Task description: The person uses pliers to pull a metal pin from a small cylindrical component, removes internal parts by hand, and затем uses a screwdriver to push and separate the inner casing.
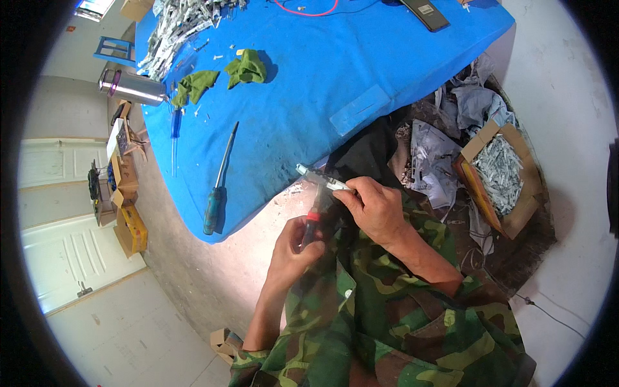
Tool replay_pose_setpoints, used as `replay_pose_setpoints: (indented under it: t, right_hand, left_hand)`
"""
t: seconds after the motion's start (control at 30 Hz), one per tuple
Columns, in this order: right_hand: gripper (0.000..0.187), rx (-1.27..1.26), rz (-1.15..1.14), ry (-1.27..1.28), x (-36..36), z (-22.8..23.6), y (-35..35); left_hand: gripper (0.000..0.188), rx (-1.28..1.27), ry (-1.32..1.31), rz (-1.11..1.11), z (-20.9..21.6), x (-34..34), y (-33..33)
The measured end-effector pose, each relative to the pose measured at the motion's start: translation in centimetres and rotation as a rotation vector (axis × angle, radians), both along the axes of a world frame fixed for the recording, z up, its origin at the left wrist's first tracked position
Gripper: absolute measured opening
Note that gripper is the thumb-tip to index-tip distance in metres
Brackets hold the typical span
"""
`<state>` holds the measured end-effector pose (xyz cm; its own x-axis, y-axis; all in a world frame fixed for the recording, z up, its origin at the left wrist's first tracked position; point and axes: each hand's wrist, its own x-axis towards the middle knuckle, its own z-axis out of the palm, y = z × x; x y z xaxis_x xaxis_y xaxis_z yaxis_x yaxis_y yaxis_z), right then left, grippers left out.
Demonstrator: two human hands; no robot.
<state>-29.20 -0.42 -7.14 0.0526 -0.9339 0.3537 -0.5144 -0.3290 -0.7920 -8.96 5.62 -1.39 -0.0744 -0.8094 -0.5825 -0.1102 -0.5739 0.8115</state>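
Observation:
My left hand [291, 253] is closed around a tool with a red-and-black handle [311, 227]. Its pale, flat-looking upper end points up at a slim silvery-white metal strip [330, 183]. That strip is pinched between the thumb and fingers of my right hand [382, 211], just past the near edge of the blue-covered table [309, 84]. The two pieces meet or overlap; whether they touch I cannot tell. On the cloth to the left lies a screwdriver [213, 209] with a teal handle, its shaft pointing away from me.
Many similar strips [174, 39] are heaped at the far left. Two green cloths [246, 69], a steel flask [132, 87] and a second blue-handled screwdriver [175, 124] lie nearby. A dark phone [425, 14] rests at the far right. Below right stands a cardboard box [522, 219] of strips.

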Motion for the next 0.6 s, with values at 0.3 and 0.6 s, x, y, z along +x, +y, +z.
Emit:
replay_pose_setpoints:
  t: [0.3, 0.6]
  right_hand:
    - [0.025, 0.311, -0.086, -0.246, 0.8, 0.1, 0.4]
    - [0.039, 0.379, -0.023, -0.303, 0.4, -0.5, 0.3]
  left_hand:
    - [0.06, -0.266, -0.316, -0.075, -0.3, -1.8, -0.4]
    - [0.061, -0.482, -0.567, -0.158, -0.2, -2.8, -0.7]
